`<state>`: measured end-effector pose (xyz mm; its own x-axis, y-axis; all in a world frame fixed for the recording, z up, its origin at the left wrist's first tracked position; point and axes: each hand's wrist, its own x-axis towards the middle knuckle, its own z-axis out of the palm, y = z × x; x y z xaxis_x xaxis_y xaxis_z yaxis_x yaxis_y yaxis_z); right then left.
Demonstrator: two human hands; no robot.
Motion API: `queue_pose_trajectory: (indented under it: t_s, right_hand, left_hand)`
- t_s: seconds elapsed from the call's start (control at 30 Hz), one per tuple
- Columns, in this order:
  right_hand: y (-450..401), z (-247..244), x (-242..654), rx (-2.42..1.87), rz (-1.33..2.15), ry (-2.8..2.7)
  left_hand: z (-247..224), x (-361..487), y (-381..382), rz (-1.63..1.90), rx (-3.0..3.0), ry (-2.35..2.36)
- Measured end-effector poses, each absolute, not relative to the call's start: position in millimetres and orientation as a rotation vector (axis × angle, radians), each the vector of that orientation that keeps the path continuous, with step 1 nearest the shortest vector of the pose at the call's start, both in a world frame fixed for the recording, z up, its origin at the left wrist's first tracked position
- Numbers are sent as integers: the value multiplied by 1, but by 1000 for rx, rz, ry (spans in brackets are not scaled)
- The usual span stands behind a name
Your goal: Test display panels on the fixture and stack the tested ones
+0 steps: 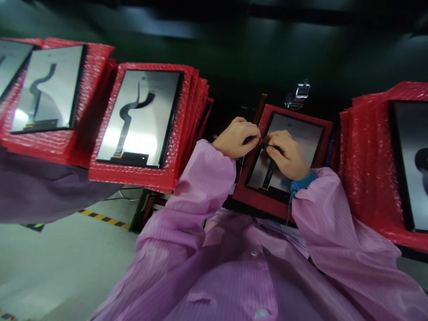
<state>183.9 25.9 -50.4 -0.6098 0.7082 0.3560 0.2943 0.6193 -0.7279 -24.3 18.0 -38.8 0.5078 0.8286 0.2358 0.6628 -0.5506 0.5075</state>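
A display panel (302,129) with a silvery back and black edges lies in front of me on a dark red pad (247,187). Its black flex cable (268,173) rises from the near edge up to my fingers. My right hand (288,155), a blue band at its wrist, is closed with thumb and fingers pinching the cable's dark end. Just left of it, my left hand (238,137) is closed, its fingertips meeting at the panel's left edge by the cable end. Whatever those fingertips hold is too small to make out.
On the left, stacks of red bubble-wrap sleeves (187,120) carry similar panels (147,120). Another red stack (364,151) with a panel stands close on my right. A shiny metal object (298,96) sits behind the pad. A thin cord (288,214) hangs from the wristband.
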Motion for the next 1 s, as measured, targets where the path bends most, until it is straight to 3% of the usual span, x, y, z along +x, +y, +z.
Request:
queue_pose_trajectory:
  t_s: [1.0]
  right_hand:
    - [29, -55, 185, -861, 912, -2258]
  left_hand:
    - [-36, -25, 16, 593, 2392, 1213]
